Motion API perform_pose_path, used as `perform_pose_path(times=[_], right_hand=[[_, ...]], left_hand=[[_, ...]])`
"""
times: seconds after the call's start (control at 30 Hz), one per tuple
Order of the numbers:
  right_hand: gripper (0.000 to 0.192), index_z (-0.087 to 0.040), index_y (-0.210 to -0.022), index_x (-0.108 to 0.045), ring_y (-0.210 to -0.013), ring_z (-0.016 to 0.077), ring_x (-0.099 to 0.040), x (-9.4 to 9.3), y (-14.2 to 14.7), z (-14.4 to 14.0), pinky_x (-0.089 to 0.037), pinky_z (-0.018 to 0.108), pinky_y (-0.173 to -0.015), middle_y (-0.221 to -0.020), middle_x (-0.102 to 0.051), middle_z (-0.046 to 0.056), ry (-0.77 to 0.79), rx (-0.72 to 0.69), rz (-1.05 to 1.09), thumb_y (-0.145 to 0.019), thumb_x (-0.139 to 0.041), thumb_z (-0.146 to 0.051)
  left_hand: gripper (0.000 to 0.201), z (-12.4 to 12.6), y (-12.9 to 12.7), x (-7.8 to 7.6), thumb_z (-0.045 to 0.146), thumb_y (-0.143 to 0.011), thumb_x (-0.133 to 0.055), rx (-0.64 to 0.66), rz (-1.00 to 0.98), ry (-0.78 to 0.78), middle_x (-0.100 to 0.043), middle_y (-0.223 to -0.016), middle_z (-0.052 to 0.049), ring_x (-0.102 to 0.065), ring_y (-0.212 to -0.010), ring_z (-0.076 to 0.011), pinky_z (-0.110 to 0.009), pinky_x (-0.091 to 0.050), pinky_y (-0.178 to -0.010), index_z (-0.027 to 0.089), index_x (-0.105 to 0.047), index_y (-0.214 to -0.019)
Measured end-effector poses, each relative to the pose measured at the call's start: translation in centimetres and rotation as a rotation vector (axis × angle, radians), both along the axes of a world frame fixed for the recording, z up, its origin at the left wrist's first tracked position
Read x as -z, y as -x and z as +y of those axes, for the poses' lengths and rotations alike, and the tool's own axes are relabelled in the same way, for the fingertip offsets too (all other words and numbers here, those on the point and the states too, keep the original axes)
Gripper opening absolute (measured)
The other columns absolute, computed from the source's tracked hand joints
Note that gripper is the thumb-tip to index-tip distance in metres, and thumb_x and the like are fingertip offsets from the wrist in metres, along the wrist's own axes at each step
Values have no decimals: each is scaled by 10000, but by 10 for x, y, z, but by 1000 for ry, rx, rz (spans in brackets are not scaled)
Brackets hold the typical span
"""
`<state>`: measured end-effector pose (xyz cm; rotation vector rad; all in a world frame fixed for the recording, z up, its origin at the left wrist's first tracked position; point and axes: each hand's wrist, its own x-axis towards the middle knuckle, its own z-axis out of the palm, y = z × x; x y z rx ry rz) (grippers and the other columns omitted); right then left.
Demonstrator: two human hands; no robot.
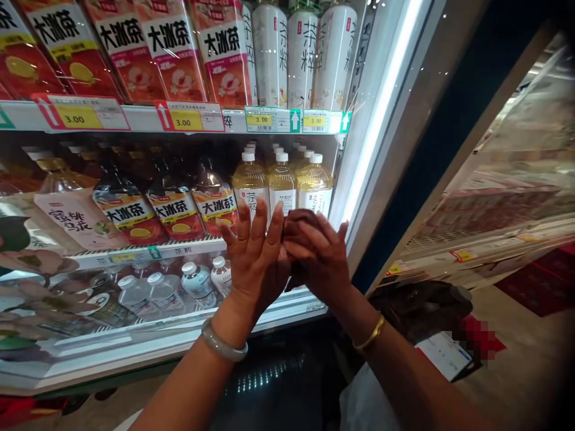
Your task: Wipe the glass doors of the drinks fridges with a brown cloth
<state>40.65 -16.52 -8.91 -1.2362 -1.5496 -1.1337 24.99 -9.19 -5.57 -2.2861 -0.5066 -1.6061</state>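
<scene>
Before cooler shelf: left hand [256, 254] splayed upright; right hand [317, 254] possibly cupping dark object [300, 222].

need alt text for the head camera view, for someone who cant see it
Two bare hands meet in front of an open drinks fridge: the left hand flat and open, the right hand curled around a small dark object. Behind them, bottles of tea fill a shelf with yellow 3.00 price tags above.
</scene>
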Motion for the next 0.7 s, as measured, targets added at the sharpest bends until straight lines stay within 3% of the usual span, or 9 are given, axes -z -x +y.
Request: perform_pose_path(times=[0.13,0.23,0.33,0.43,0.53,0.7], right_hand=[[321,-316,-1245,-664,-1505,324,-464,-23,-41,-5,-354,569,-1279,-1456,-614,82,-200,84,92,-929,-712,-300],[413,-279,-1292,-652,-1499,368,-460,-13,-55,-10,-375,604,-1252,-1527,-551,123,-260,106,149,-890,-743,-277],[435,-263,-1276,-650,-1529,382,-413,12,-31,-13,-328,641,-1275,-1558,-504,131,-129,51,157,-867,-775,-343],[269,-304,-1219,-668,-1550,293,-398,24,0,-10,-263,572,-1329,-1451,-593,56,22,-22,17,-950,-669,-289],[225,-335,-1192,-671,-1529,258,-431,13,-2,-7,-221,546,-1345,-1380,-651,12,48,-42,-47,-979,-634,-274],[306,-250,-1247,-637,-1499,345,-457,-12,-55,-10,-338,627,-1257,-1509,-545,123,-219,74,125,-946,-629,-308]], left_hand=[[867,-1,0,0,150,-929,-478,-10,7,5,-1,-1747,39,31,-1645,-218,-478,183,-1322,273,-84,-1691],[871,-1,2,3,158,-919,-488,2,36,10,-13,-1752,26,24,-1648,-231,-476,163,-1328,252,-95,-1691],[865,-2,3,9,174,-924,-495,11,50,19,-38,-1751,15,7,-1648,-248,-495,139,-1333,265,-107,-1691],[822,-2,3,12,217,-954,-474,9,54,15,-59,-1752,7,-10,-1647,-246,-491,141,-1331,274,-115,-1691],[800,-3,5,12,224,-965,-453,-12,67,3,-40,-1752,7,15,-1648,-227,-470,148,-1329,251,-119,-1692],[826,-1,15,9,185,-942,-450,-45,74,-26,-17,-1752,-5,30,-1651,-232,-489,148,-1327,218,-106,-1692]])
